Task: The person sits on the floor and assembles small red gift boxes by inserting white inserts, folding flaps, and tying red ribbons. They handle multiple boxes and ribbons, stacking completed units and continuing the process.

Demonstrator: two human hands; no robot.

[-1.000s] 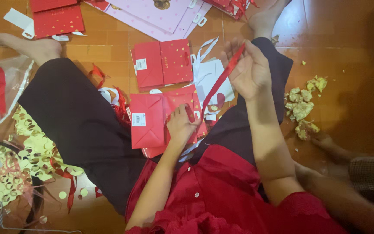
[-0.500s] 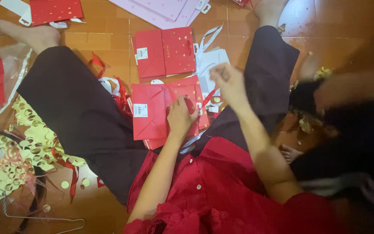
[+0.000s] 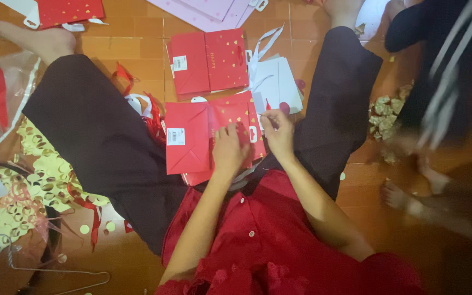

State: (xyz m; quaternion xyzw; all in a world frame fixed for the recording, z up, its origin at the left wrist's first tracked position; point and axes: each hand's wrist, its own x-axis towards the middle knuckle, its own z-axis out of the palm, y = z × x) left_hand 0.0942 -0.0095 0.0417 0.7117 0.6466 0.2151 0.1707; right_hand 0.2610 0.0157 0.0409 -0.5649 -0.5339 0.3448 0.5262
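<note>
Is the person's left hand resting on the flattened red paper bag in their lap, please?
Yes, the left hand lies on the flattened red paper bag, beside the right hand at its edge.

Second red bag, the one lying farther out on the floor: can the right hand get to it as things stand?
Probably yes. The right hand rests at the far edge of the near red bag, and the second red bag lies flat just beyond it on the floor. Only white ribbon lies between, nothing blocking.
</note>
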